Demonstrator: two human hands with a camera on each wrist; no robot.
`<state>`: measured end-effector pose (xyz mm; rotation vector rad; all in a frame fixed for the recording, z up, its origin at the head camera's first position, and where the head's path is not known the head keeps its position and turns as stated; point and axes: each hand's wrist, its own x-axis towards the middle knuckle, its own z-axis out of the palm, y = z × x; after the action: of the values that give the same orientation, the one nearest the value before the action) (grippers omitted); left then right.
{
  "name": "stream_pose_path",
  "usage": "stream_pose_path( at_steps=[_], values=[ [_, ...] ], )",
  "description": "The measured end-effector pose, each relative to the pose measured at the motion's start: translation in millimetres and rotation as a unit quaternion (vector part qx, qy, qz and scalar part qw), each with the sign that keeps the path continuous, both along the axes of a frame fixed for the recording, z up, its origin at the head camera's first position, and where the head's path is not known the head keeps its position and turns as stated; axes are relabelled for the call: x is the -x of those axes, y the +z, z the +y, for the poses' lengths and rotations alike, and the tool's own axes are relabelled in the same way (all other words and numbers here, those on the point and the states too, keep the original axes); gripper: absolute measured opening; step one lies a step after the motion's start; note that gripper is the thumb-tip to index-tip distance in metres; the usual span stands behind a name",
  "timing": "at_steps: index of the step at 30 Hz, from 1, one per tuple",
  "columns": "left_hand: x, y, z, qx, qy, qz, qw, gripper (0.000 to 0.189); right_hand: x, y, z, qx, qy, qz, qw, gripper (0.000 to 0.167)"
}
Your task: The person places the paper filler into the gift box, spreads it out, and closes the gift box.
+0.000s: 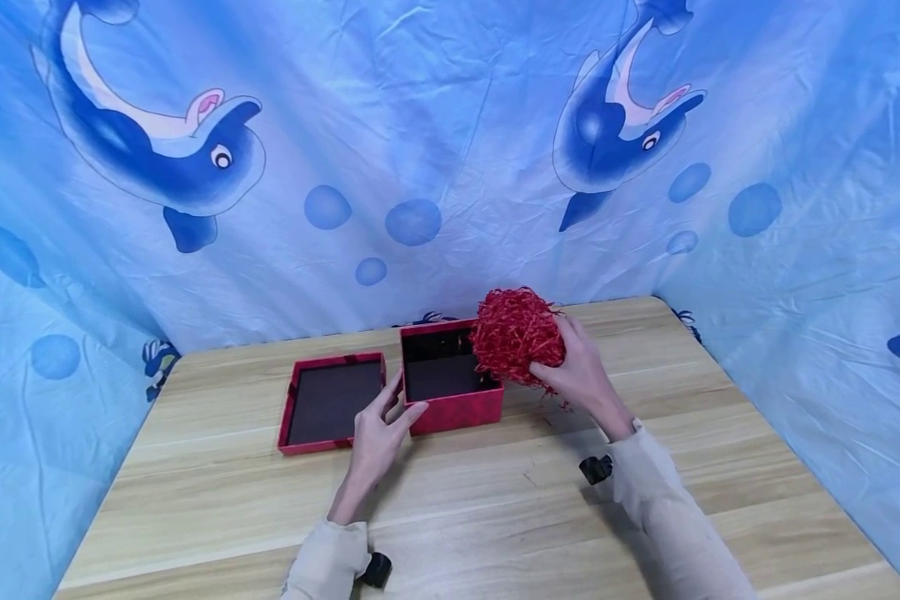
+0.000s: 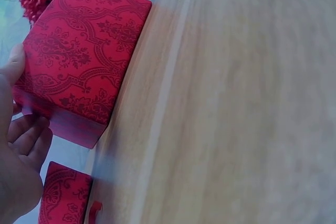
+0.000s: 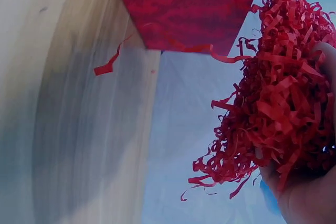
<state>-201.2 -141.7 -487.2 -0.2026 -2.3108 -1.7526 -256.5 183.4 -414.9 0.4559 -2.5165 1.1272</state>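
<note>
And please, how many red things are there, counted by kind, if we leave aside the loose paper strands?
Open box: 1
Shallow lid: 1
Bundle of shredded paper: 1
Total: 3

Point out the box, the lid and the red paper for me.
Box [image 1: 461,412]: head view, on its front wall.
Lid [image 1: 335,403]: head view, on its dark inner face.
Red paper [image 3: 289,95]: right wrist view, mid-bunch, on the shreds.
</note>
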Motion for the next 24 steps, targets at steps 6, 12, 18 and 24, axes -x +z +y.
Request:
stream_pose_path(
  at_steps=[6, 12, 18, 24],
  values=[
    [-0.4, -0.3, -0.2, 0.003, 0.004, 0.001, 1.0000, 0.072, -0.7, 6.8, -19.7, -0.015, 0.026, 0.007, 0.9995, 0.077],
    [-0.3, 0.0, 0.9, 0.002, 0.007, 0.008, 0.9999, 0.070, 1.3, 10.7, -37.6, -0.046, 0.040, 0.023, 0.9979, 0.082],
    [-0.2, -0.8, 0.3, 0.000, 0.010, 0.015, 0.9998, 0.069, 6.0, 11.2, -54.6, -0.048, 0.064, 0.019, 0.9966, 0.083],
    [1.0, -3.4, 0.4, 0.000, 0.006, 0.024, 0.9997, 0.069, 10.3, 7.3, -69.1, -0.052, 0.087, 0.027, 0.9945, 0.086]
  ],
)
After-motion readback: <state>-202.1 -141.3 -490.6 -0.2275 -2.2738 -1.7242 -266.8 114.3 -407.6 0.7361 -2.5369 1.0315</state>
